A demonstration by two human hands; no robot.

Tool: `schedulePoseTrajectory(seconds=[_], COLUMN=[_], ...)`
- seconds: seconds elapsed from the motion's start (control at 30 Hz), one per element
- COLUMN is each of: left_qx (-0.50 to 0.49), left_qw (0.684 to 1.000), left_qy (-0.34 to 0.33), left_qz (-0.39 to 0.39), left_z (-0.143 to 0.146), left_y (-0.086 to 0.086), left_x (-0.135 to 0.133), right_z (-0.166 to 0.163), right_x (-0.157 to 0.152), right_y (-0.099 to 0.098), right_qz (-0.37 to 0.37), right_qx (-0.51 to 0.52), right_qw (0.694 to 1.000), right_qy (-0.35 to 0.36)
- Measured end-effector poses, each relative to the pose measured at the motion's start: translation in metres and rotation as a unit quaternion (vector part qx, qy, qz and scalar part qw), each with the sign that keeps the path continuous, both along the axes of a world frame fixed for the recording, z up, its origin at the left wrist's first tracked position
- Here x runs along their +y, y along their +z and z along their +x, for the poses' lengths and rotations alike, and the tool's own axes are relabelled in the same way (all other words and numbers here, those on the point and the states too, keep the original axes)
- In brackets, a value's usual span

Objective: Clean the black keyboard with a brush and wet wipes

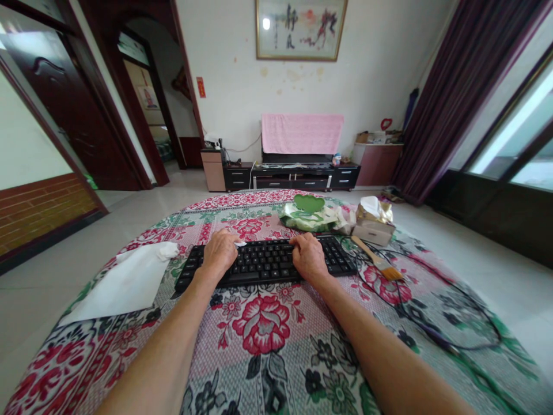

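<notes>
Spreading across the lower frame, here's the tabletop [263, 328] under its flowered cloth, and I'm looking down on it through the head camera. Top of frame, on the wall, a framed picture [302, 29]: big dark brush characters, the upper one looks like 静, the lower one I can't make out for sure. Back to the middle of the frame, the black keyboard [263, 262], and this is the relation that counts: its long axis runs left to right, square across both forearms, and it lies directly beneath the fingers. Neither hand is nearer; both are on it, left hand [220, 252] over the left part, right hand [309, 255] right of centre. Key lettering? Too small to read, and no brand shows. At centre right, a green-and-white pack [311, 216], no legible name on it from here. Upper left, a little red strip [201, 87] on the wall, marked in characters I can't decipher. And smallest of all, a white scrap [241, 244] poking out from the left fingers, which look closed on it. Right fingers: bent over the keys, nothing showing in them; clasping or just resting, I can't tell.
</notes>
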State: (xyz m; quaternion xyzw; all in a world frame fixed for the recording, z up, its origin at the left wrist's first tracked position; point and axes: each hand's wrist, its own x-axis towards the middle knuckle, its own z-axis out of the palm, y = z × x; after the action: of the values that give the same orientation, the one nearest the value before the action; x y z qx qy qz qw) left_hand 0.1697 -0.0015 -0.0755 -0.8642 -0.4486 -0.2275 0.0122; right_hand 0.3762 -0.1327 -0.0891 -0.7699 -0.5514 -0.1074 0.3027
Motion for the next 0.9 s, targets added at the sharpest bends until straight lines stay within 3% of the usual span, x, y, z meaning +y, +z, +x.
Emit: schedulePoseTrajectory(seconds=[0.23, 0.5, 0.73, 0.9], left_qx=[0.026, 0.023, -0.012, 0.012], left_qw=[0.997, 0.999, 0.990, 0.998], left_qy=[-0.079, 0.027, -0.135, -0.059], left_qz=[0.009, 0.012, 0.029, 0.029], left_z=[0.003, -0.014, 0.002, -0.007], left_y=[-0.001, 0.002, -0.004, -0.004], left_x=[0.003, 0.013, 0.006, 0.009], right_z=[-0.002, -0.001, -0.002, -0.001], right_x=[-0.001, -0.001, -0.002, -0.001], right_y=[0.000, 0.000, 0.000, 0.000], right_qz=[-0.002, -0.003, -0.007, -0.007], right_qx=[0.005, 0.003, -0.004, -0.005], right_qw=[1.000, 1.000, 1.000, 1.000], right_qy=[-0.002, 0.003, 0.000, 0.001])
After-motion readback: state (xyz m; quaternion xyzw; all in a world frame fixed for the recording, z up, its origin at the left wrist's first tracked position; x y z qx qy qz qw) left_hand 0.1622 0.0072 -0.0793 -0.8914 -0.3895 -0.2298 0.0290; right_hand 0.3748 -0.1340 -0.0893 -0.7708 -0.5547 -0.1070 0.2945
